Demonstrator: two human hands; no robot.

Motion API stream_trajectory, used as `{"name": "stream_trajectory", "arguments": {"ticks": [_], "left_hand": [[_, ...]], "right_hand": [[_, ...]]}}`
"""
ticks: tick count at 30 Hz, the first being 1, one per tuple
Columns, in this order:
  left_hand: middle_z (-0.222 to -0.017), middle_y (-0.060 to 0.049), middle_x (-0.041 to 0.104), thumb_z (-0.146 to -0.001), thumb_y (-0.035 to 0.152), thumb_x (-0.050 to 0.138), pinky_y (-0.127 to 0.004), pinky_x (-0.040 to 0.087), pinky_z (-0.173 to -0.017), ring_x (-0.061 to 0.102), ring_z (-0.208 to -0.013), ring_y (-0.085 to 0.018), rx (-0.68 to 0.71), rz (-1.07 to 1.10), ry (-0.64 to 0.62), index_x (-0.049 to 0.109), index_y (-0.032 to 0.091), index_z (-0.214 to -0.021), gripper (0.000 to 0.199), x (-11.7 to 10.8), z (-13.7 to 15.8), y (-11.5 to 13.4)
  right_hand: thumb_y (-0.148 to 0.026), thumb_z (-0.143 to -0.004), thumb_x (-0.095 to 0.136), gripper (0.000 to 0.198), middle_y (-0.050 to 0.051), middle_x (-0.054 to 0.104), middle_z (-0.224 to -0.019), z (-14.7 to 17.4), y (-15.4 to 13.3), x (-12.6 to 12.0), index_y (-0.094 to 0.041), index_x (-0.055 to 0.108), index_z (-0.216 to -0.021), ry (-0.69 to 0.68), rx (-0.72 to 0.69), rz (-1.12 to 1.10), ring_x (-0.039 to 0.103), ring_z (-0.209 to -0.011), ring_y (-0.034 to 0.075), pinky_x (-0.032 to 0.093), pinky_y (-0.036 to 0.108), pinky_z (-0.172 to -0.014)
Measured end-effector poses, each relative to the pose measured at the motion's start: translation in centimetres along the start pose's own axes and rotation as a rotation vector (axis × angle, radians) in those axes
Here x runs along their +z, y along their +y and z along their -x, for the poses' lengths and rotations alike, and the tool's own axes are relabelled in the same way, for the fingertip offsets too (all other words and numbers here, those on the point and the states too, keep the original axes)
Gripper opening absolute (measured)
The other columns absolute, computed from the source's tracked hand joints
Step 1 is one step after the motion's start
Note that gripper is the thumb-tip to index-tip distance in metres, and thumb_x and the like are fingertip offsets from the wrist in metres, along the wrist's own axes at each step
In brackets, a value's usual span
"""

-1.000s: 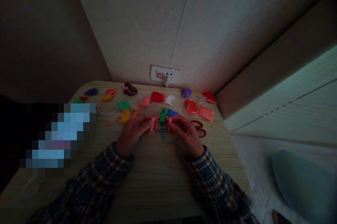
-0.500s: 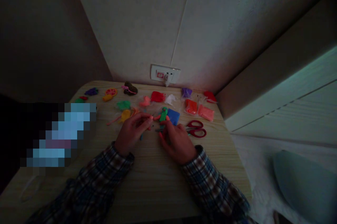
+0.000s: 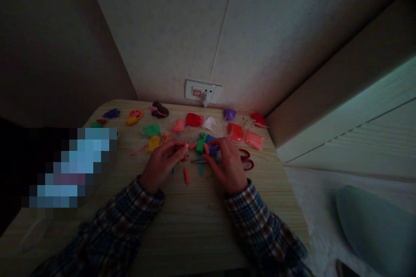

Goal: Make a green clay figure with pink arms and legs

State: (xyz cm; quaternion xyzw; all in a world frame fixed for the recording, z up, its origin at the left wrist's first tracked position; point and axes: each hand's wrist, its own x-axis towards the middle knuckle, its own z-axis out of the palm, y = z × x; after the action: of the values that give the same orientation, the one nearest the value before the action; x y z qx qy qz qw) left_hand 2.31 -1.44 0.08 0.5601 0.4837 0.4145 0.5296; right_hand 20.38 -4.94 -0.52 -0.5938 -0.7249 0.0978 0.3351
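Between the thumb and fingers of my left hand is a small pink piece of clay. My right hand holds nothing; its thumb and fingers are apart over the scissors, whose red handles show past it. A small green clay figure with pink arms lies between my hands, close to a blue clay packet partly hidden by my right fingers. Nearer me, a short pink clay roll rests on the wooden table.
Several clay packets, among them red, orange, purple and yellow, lie along the far side. Finished-looking clay pieces, including a brown one, sit at back left. A wall socket holds a plug. A blurred-out screen stands left.
My right hand has opened and shifted right, away from the green figure. The pink clay roll now shows on the table between my hands. My left hand keeps its pinch.
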Motion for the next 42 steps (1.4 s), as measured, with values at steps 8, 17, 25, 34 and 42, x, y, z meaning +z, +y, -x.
{"name": "stream_trajectory", "arguments": {"ticks": [8,17,25,34,42], "left_hand": [[-0.066,-0.002,0.065,-0.076,0.044,0.06,-0.029,0.051,-0.065,0.062,-0.068,-0.018,0.03,-0.049,0.022,0.066,0.017,-0.078,0.027,-0.2,0.0,0.2],[-0.065,-0.001,0.065,-0.072,0.046,0.066,-0.031,0.052,-0.069,0.063,-0.068,-0.019,0.0,-0.014,0.079,0.065,0.016,-0.078,0.03,-0.2,-0.3,0.0],[-0.071,-0.003,0.069,-0.066,0.049,0.073,-0.034,0.054,-0.071,0.065,-0.07,-0.02,-0.024,0.017,0.096,0.066,0.018,-0.08,0.036,-0.2,-0.2,-0.2],[-0.065,-0.001,0.066,-0.065,0.042,0.072,-0.028,0.054,-0.062,0.064,-0.063,-0.017,-0.04,0.03,-0.084,0.067,0.018,-0.071,0.025,0.2,0.1,0.1],[-0.064,-0.002,0.067,-0.066,0.039,0.07,-0.023,0.047,-0.043,0.06,-0.06,-0.017,-0.047,0.032,-0.153,0.07,0.019,-0.071,0.02,0.3,0.3,0.3]], "right_hand": [[-0.028,-0.08,0.066,0.062,0.018,0.049,-0.134,-1.0,0.7,1.0,-0.014,0.04,-0.134,-0.075,-0.037,-0.031,0.043,-0.124,0.033,0.037,0.051,-0.102],[-0.018,-0.078,0.065,0.071,0.021,0.047,-0.139,-1.6,1.3,1.2,-0.007,0.032,-0.14,-0.169,-0.022,-0.046,0.04,-0.131,0.03,0.031,0.048,-0.109],[-0.017,-0.079,0.063,0.065,0.018,0.052,-0.131,-1.7,1.7,1.0,-0.014,0.034,-0.138,-0.102,-0.008,-0.137,0.045,-0.127,0.03,0.033,0.052,-0.107],[-0.033,-0.08,0.069,0.058,0.013,0.046,-0.134,-1.4,1.3,0.4,-0.025,0.04,-0.13,0.063,0.068,-0.61,0.057,-0.112,0.025,0.048,0.045,-0.097],[-0.034,-0.079,0.068,0.042,0.008,0.045,-0.127,-1.3,0.4,0.5,-0.029,0.046,-0.115,-0.014,0.14,-0.883,0.061,-0.102,0.022,0.057,0.039,-0.084]]}}
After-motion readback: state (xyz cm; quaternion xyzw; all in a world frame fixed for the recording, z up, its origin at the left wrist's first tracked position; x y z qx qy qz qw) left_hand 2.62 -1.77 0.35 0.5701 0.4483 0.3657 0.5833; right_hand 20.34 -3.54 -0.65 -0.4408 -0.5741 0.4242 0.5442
